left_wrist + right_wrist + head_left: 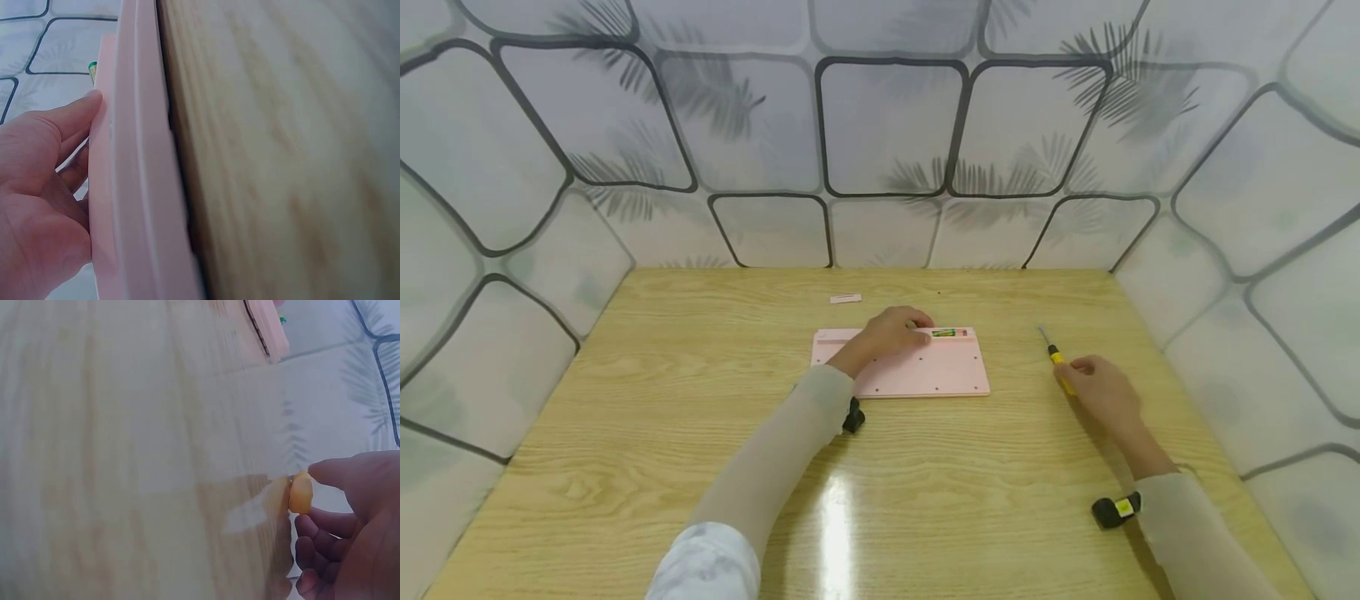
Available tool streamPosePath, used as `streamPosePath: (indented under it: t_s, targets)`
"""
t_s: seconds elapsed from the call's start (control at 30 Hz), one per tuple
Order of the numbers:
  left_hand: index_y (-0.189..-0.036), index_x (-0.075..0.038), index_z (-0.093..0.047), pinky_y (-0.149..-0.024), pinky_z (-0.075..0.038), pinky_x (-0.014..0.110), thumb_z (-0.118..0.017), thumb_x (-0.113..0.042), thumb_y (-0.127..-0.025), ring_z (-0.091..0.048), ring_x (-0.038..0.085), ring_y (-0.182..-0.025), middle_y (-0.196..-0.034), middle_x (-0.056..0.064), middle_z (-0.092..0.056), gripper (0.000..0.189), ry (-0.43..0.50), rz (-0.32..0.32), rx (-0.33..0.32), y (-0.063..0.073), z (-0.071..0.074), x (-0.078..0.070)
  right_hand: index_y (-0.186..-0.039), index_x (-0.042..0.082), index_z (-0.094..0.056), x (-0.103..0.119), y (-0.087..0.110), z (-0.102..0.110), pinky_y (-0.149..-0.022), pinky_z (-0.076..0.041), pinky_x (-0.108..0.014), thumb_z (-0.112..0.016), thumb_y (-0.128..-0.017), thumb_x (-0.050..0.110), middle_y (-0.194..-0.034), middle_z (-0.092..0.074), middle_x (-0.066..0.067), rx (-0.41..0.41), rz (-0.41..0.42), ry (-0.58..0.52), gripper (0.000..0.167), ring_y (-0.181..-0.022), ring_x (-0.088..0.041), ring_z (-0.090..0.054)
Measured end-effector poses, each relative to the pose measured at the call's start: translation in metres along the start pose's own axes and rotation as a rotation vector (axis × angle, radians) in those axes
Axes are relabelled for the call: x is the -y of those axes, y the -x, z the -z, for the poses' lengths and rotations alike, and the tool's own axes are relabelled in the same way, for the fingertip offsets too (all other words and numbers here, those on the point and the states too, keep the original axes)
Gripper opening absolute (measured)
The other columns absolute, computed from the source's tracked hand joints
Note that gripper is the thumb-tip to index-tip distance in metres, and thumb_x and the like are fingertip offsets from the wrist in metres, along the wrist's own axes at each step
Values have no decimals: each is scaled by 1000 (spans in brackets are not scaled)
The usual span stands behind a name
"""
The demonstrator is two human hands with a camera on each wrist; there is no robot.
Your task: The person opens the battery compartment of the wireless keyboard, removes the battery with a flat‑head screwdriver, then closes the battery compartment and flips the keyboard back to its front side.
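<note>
Pale sleeves [778, 454] cover both forearms nearest the head camera, above a wood-grained tabletop [962, 500]. At its middle lies a pink keyboard [951, 373], seemingly face down, its screw-dotted back up and a raised ridge along its far edge. It looks light, stiff and smooth, probably inclined to slide when pushed; its two short ends seem the best hold, leaving the ridge free. Bent over that ridge, the left hand [891, 332] has its thumb on the near side and other fingers beyond; whether they pinch anything or merely rest, I cannot tell. Just right of them, a green battery [943, 332] shows in an open slot. Well to the right, the right hand [1101, 390] pinches the yellow handle of a screwdriver [1057, 360] between thumb and forefinger, its thin tip pointing away; whether that touches wood is unclear. Beyond the keyboard lies a small pink strip [846, 298], thin and perhaps easily snapped. Standing most in the way are the left hand and forearm, which hide part of the ridge and the keyboard's near left corner.
</note>
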State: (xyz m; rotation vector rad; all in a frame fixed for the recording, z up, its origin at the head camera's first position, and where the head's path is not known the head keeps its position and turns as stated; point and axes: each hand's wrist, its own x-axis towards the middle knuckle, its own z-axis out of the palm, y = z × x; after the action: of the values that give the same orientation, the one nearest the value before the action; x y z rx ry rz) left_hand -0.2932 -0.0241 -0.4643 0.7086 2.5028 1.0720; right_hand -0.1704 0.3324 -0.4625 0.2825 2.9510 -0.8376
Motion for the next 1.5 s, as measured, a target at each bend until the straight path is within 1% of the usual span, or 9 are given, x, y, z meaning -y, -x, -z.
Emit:
streamPosePath:
  t_s: [0.23, 0.3, 0.43, 0.57, 0.7, 0.97, 1.1, 1.27, 1.5]
  targets:
    - [-134, -18, -65, -101, -48, 41, -62, -27, -102, -58, 20, -119, -132, 1, -63, 34, -3, -5, 0, -1, 0, 1, -134, 1, -59, 5, -6, 3, -71, -49, -45, -42, -104, 54, -121, -64, -24, -159, 13, -17, 63, -101, -40, -63]
    - [-133, -18, -65, -100, -48, 41, -62, -27, -102, -58, 20, -118, -131, 1, -64, 33, 0, -5, -1, -1, -1, 2, -133, 2, -61, 9, -9, 3, -70, -48, -41, -45, -104, 49, -119, -65, -22, -203, 54, -51, 58, -98, -37, -62]
    - [-133, -18, -66, -100, -48, 41, -62, -27, -102, -59, 20, -118, -130, 2, -64, 33, -1, -6, 0, -1, 0, 1, -132, 1, -62, 18, -17, -5, -75, -44, -35, -51, -104, 41, -119, -64, -21, -224, 174, -165, 49, -99, -31, -58]
    - [-132, -18, -66, -100, -48, 42, -62, -26, -101, -59, 20, -117, -130, 2, -64, 32, -5, -7, -1, -1, -1, 1, -133, 1, -60, 31, -23, -17, -78, -46, -31, -56, -104, 39, -123, -62, -19, -153, 253, -271, 48, -104, -28, -56]
    - [-132, -17, -66, -100, -48, 42, -62, -26, -101, -59, 20, -116, -129, 2, -65, 32, -15, -8, -2, -1, -1, 1, -136, 2, -58, 44, -30, -30, -80, -50, -28, -58, -103, 39, -129, -59, -18, -53, 281, -306, 50, -109, -29, -58]
    - [-132, -18, -67, -100, -48, 42, -63, -26, -101, -59, 19, -117, -129, 1, -65, 32, 1, 1, -12, 1, -2, 0, -140, 4, -55, 70, -44, -53, -98, -48, -48, -61, -102, 29, -140, -52, -18, 96, 303, -332, 46, -119, -34, -55]
    - [-132, -18, -66, -99, -48, 42, -63, -26, -101, -59, 19, -117, -130, 1, -64, 32, 9, 4, -12, 0, -3, 0, -141, 5, -55, 77, -51, -59, -101, -47, -49, -62, -102, 27, -141, -53, -17, 128, 323, -331, 45, -120, -34, -55]
    - [-131, -19, -67, -98, -49, 43, -63, -26, -101, -59, 19, -115, -128, 1, -65, 31, -2, 2, -13, -1, -2, 1, -140, 3, -55, 85, -56, -61, -97, -48, -48, -62, -102, 20, -138, -55, -20, 120, 373, -315, 43, -116, -35, -57]
    - [-129, -19, -68, -96, -49, 42, -64, -26, -100, -60, 18, -110, -125, 0, -66, 29, 1, 1, -21, 1, -1, 0, -141, 4, -55, 95, -62, -65, -99, -47, -48, -64, -101, 21, -135, -56, -20, 155, 344, -299, 45, -115, -35, -56]
